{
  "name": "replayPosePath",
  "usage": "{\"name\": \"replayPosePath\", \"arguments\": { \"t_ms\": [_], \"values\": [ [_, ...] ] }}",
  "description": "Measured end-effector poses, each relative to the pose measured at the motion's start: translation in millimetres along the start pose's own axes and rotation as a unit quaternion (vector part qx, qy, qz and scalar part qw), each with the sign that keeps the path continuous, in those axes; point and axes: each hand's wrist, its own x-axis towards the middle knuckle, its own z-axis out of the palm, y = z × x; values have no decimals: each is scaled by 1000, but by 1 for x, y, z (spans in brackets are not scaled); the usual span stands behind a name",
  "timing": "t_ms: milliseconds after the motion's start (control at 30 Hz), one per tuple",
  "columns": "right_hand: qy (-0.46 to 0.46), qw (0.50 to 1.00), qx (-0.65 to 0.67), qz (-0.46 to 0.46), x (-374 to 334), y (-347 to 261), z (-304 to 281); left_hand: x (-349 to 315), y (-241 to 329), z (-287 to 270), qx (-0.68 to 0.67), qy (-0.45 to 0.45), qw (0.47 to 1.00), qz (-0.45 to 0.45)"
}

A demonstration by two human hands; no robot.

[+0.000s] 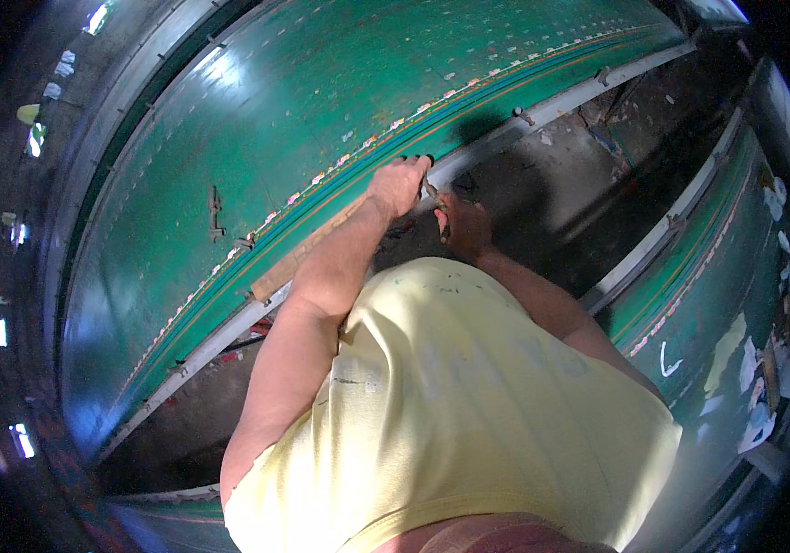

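A long green table [340, 101] stretches in front of me, with a pale metal rail [552, 120] along its near edge. My left hand [398, 187] is closed at this edge, its fingers curled over the rail; what they grip is hidden. Just right of it and lower, my right hand [469, 228] is closed around something dark and narrow that I cannot make out. Between the two hands a small metal piece [429, 188] shows at the rail. Left of my left hand, a brown wooden strip [298, 253] lies along the table edge, partly behind my forearm.
Small metal fittings, one a rounded stop [522, 115], sit along the rail. A loose, rusty metal piece [215, 214] lies on the table at left. Behind me at right is a second green table [690, 276], with papers and scraps [759, 415] at its far side.
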Motion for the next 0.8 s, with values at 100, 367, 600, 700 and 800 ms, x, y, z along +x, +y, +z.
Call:
{"name": "replayPosePath", "arguments": {
  "t_ms": [100, 367, 600, 700, 800],
  "values": [
    [11, 992, 115, 55, -4, 1, 17, 0, -1, -2, 5, -8, 1000, -7],
    [-216, 444, 759, 425, -3, 10, 25, 0, -5, 5, -15, 4, 1000, -1],
    [-141, 804, 456, 355, -3, 32, 13, 0, 0, -1, -23, -1, 1000, -2],
    [-42, 980, 174, 90, -11, 37, 10, 0, -2, 3, -21, 11, 1000, 17],
    [-133, 982, 86, 103, 23, -3, -38, -3, -3, 1, -18, -6, 1000, -2]
  ]
}}
